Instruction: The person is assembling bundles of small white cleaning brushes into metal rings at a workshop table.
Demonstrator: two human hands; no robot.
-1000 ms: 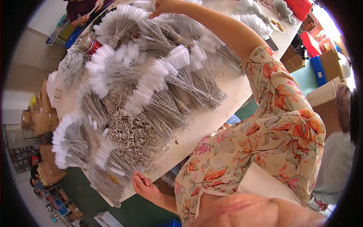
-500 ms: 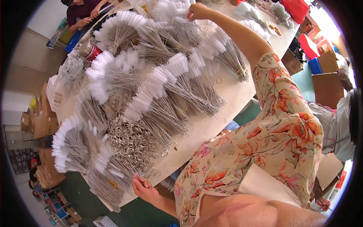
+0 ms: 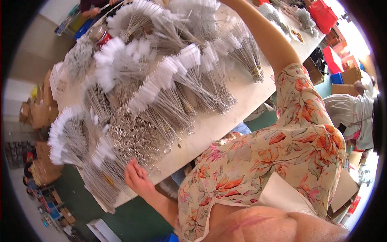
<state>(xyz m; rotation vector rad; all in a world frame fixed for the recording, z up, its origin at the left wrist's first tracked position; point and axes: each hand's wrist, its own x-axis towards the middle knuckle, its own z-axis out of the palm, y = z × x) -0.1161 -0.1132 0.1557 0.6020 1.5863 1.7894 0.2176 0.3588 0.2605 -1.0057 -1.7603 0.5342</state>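
My left hand (image 3: 138, 177) hovers at the near left edge of the table, fingers loosely bent and apart, with nothing visible in it. Closest to it are a bundle of wire-handled straw brushes (image 3: 115, 161) and a heap of metal rings (image 3: 135, 135). My right arm (image 3: 264, 34) stretches over the far side of the table, and its hand lies beyond the upper edge of the picture. More brush bundles with white bristle heads (image 3: 163, 74) fan out across the middle. One tied bundle (image 3: 250, 56) lies near the right arm.
A red-lidded or red-banded jar (image 3: 100, 36) stands among the bundles at the back left. Another person's hand (image 3: 93, 12) shows beyond the table's far left. Cardboard boxes (image 3: 46, 161) are stacked at left, and a red bag (image 3: 322, 16) sits at the far right.
My right hand has gone out of view past the upper edge. My left hand has moved slightly up and left in the picture. The whole view has shifted a little.
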